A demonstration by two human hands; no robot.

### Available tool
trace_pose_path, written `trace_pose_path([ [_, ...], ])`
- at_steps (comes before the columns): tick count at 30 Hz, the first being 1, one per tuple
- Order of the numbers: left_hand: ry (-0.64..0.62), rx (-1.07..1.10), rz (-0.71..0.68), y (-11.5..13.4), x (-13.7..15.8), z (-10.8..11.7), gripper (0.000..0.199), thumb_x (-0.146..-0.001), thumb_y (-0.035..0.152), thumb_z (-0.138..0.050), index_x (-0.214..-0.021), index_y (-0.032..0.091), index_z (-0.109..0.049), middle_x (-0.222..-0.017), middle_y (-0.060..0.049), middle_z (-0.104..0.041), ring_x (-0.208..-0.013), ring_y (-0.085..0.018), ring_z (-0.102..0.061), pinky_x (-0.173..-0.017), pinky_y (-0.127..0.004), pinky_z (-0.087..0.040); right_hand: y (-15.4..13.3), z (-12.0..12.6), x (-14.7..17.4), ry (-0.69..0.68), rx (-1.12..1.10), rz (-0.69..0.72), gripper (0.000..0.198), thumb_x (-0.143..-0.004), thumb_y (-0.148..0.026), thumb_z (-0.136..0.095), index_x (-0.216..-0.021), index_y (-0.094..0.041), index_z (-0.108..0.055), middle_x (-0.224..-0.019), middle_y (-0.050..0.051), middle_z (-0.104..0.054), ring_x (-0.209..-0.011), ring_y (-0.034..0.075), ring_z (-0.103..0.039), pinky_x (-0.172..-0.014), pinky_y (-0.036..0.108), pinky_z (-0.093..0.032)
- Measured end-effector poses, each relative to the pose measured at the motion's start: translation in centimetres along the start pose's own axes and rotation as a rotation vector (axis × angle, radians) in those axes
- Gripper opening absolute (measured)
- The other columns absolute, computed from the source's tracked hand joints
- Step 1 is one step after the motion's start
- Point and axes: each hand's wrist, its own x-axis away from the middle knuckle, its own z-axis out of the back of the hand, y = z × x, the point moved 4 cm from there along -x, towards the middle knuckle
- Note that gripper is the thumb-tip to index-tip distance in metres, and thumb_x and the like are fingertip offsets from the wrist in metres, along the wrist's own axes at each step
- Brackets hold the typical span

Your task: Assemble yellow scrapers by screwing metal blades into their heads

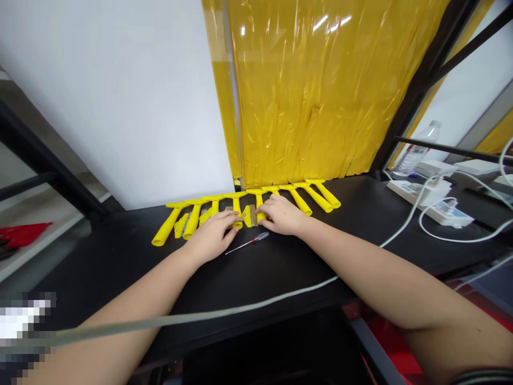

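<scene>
On the black table a row of yellow T-shaped tools with hollow handles (193,220) lies side by side, heads toward the back. The fingers of my left hand (214,233) close around the end of a yellow handle (236,206) near the middle. My right hand (284,215) has its fingers on the neighbouring yellow handle (259,200), partly hiding it. Between the two handles lies a yellow piece with a metal plate (249,216). More such pieces (181,225) lie farther left. A screwdriver (256,238) with a clear handle rests in front of my hands.
A white cable (280,297) crosses the front of the black table (276,272). To the right are white plug-in boxes (441,206) with cables and a plastic bottle (419,149). A white panel (132,96) and yellow plastic sheeting (312,96) stand behind. Black frame bars (52,160) flank the table.
</scene>
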Motion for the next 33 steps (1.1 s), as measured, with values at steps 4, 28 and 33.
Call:
trace_pose_path([
  [4, 0.006, 0.017, -0.017, 0.1, -0.1, -0.1, 0.034, -0.100, 0.033, -0.052, -0.126, 0.023, -0.072, -0.143, -0.011, -0.066, -0.137, -0.032, -0.059, -0.117, -0.055, -0.048, 0.0, -0.1, 0.0, -0.019, 0.013, -0.001, 0.033, -0.100, -0.037, -0.060, -0.124, -0.019, -0.073, -0.103, 0.011, -0.073, -0.102, 0.029, -0.055, -0.098, 0.041, -0.039],
  [28, 0.073, -0.217, 0.268, -1.5, 0.1, 1.9, 0.046, -0.101, 0.041, -0.044, -0.135, 0.019, -0.066, -0.140, -0.014, -0.066, -0.132, -0.034, -0.060, -0.112, -0.052, -0.049, 0.8, 0.6, 1.0, 0.024, -0.028, -0.022, 0.041, -0.097, -0.043, -0.067, -0.132, -0.021, -0.070, -0.110, 0.012, -0.067, -0.108, 0.030, -0.055, -0.101, 0.044, -0.043],
  [33, -0.004, -0.219, 0.295, -2.5, 0.0, 1.3, 0.044, -0.099, 0.037, -0.044, -0.131, 0.018, -0.069, -0.142, -0.012, -0.066, -0.131, -0.031, -0.062, -0.112, -0.045, -0.050, 0.9, 0.4, 0.9, 0.014, -0.020, -0.034, 0.039, -0.096, -0.040, -0.068, -0.130, -0.021, -0.071, -0.111, 0.012, -0.066, -0.108, 0.030, -0.055, -0.102, 0.046, -0.043],
])
